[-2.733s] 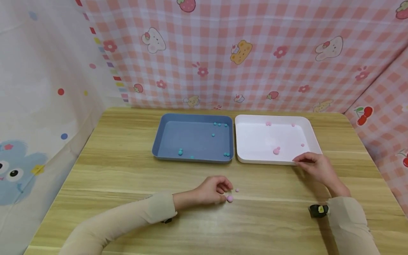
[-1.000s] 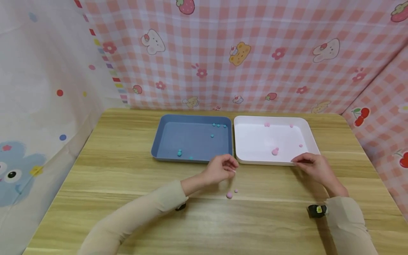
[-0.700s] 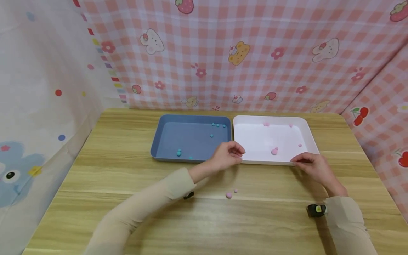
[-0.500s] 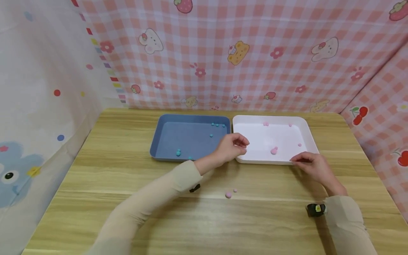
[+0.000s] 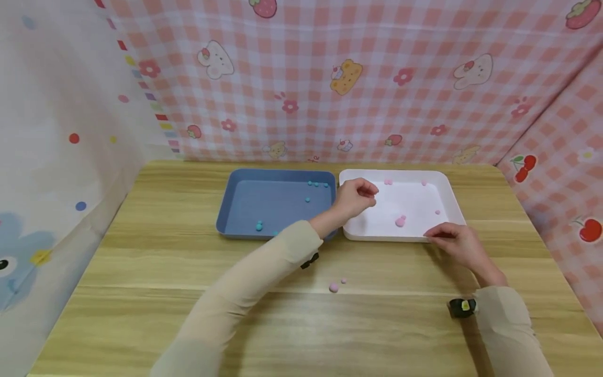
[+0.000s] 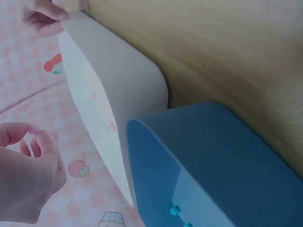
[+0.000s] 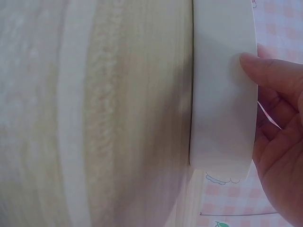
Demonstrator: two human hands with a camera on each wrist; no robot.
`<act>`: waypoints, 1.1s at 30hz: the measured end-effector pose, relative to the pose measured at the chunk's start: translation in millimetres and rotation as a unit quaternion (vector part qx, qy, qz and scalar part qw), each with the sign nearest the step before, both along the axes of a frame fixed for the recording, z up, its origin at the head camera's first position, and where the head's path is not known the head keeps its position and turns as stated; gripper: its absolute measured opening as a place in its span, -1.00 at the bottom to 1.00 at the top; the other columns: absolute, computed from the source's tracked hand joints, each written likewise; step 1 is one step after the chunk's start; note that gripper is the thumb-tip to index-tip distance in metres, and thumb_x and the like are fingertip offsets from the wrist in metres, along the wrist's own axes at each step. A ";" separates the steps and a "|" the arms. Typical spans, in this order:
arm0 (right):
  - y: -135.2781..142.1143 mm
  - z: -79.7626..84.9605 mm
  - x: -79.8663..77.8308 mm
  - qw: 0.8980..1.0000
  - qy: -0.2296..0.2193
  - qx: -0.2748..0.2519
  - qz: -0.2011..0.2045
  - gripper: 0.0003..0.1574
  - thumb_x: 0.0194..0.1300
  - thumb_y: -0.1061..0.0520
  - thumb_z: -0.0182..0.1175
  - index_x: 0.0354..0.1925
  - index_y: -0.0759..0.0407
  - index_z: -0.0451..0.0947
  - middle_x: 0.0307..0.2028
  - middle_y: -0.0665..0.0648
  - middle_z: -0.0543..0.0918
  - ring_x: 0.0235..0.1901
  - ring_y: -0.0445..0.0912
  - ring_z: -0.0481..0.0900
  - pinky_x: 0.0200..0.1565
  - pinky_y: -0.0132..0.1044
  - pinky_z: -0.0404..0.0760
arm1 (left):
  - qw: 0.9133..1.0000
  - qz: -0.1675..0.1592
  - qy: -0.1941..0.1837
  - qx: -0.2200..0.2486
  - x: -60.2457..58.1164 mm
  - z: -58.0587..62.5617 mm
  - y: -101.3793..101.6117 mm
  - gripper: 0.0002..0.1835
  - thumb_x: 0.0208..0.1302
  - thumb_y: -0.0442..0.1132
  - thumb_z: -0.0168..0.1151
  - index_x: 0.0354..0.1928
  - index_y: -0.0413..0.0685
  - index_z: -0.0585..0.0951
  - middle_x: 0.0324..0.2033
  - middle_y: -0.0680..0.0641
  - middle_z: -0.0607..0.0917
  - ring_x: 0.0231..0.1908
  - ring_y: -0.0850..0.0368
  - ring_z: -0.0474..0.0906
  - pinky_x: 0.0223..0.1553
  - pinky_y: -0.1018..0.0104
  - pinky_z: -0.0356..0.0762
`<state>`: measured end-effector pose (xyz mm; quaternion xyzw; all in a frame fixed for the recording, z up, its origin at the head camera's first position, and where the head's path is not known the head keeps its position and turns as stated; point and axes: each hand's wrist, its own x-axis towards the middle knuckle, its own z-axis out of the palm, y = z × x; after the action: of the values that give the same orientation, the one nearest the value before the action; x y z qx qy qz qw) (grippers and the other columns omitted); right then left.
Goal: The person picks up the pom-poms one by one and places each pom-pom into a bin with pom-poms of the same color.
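Observation:
Over the left part of the white tray (image 5: 377, 238), my left hand (image 5: 354, 200) is raised with thumb and fingertips together. The left wrist view shows a small pink ball (image 6: 33, 128) pinched there; in the head view the fingers hide it. At the tray's near right corner, my right hand (image 5: 464, 248) grips the rim between thumb and fingers, the thumb pressed on the outer wall in the right wrist view. Several pink balls lie inside this tray, among them a larger one (image 5: 400, 222). A bigger pink ball (image 5: 333, 287) and a tiny pink ball (image 5: 344, 281) lie on the table.
A blue tray (image 5: 278, 235) stands left of the white one, close beside it, with several teal balls (image 5: 308, 199) inside. My left forearm crosses its near right corner. A pink checked cloth (image 5: 306, 78) hangs behind the wooden table (image 5: 141, 293).
My left hand has risen from the pink balls on the table, moving forward and right past the blue tray's corner to above the white tray. My right hand keeps hold of the rim.

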<state>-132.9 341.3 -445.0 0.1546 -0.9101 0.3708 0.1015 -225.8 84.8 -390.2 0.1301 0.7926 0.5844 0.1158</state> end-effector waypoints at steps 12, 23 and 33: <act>1.6 -2.7 -0.6 1.000 0.002 -0.004 -0.004 -0.79 -0.05 0.56 0.29 -0.44 0.33 0.63 -0.47 0.12 0.66 -0.42 -0.49 0.47 -0.37 -0.69 0.45 | 0.999 0.044 0.002 0.002 -24.1 -0.2 19.3 -0.84 0.04 -0.49 0.29 -0.28 -0.29 0.65 -0.49 0.00 0.59 -0.44 0.25 0.46 -0.42 0.57 0.40; -1.3 0.9 0.1 1.000 -0.010 0.001 -0.009 -0.80 -0.03 0.54 0.29 -0.43 0.33 0.64 -0.46 0.17 0.66 -0.44 -0.48 0.46 -0.39 -0.67 0.45 | 0.998 0.066 -0.016 0.007 -27.6 0.0 27.5 -0.86 0.04 -0.47 0.32 -0.31 -0.22 0.64 -0.46 0.01 0.59 -0.42 0.24 0.46 -0.42 0.55 0.42; -0.7 0.0 -0.1 1.000 -0.020 -0.003 -0.017 -0.82 -0.01 0.52 0.29 -0.43 0.33 0.64 -0.46 0.13 0.66 -0.44 -0.47 0.47 -0.40 -0.66 0.45 | 0.998 0.059 0.006 0.014 -25.5 1.7 19.2 -0.88 0.07 -0.48 0.30 -0.30 -0.25 0.64 -0.40 -0.06 0.62 -0.39 0.20 0.48 -0.38 0.55 0.45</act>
<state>-133.0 340.7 -445.0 0.1317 -0.9131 0.3753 0.0899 -251.4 104.0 -388.5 0.0882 0.7914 0.6003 0.0749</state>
